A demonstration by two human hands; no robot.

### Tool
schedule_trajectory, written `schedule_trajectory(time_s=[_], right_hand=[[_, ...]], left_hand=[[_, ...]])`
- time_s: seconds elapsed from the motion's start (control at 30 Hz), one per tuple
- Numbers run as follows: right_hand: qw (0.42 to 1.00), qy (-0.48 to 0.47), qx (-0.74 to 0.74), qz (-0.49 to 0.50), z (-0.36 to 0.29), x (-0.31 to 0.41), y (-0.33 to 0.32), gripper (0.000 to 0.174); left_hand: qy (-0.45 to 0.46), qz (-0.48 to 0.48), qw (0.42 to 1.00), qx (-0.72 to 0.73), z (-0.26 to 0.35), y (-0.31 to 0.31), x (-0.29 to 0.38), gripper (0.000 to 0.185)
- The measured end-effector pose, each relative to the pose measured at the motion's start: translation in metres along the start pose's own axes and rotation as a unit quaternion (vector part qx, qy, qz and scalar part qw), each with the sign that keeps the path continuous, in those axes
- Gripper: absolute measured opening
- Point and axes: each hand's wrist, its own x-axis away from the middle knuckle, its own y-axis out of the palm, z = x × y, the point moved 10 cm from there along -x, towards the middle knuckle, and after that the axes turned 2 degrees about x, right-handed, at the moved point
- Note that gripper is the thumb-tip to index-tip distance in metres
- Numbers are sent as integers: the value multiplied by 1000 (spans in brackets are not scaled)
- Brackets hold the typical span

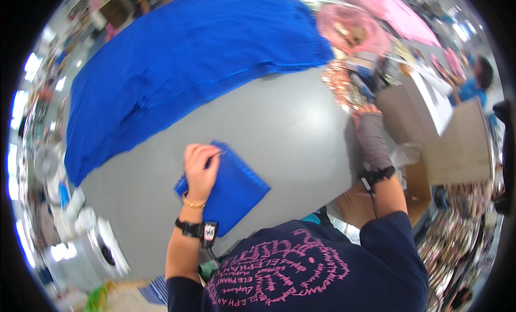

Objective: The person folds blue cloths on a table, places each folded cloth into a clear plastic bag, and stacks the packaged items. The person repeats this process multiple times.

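Note:
My left hand (200, 165) is above a piece of blue fabric (236, 185) lying flat on the grey table (298, 138). Its thumb and fingers pinch a small metal tool (222, 152), too blurred to name exactly. A frayed or stitched edge runs along the fabric's upper right side. Far to the right, my right hand (366, 110) reaches to the table's right side, beside rose-gold sequin fabric (338, 84) and a marker-like tube (361, 86). What its fingers touch is unclear.
A large blue cloth pile (193, 50) covers the table's far side. Pink fabric (352, 28) lies at the back right. Cardboard boxes (455, 146) stand by my right arm, with a white sheet (433, 98) on top. A grey machine (84, 253) is at left; another person (475, 82) is at right.

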Motion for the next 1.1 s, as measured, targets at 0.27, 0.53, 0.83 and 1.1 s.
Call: schedule_trajectory(time_s=[0.27,0.53,0.83,1.1], right_hand=[[953,-139,-270,-7,-163,-31,-39,9],[830,-234,-462,-207,-358,-10,-26,19],[750,-186,-536,-339,-363,0,6,25],[695,-203,-581,-372,-369,3,19,21]], left_hand=[[119,-1,988,-96,30,-3,4,26],[160,-20,975,-152,43,1,7,21],[175,-29,971,-163,44,3,10,20],[159,-24,976,-148,43,1,7,18]])
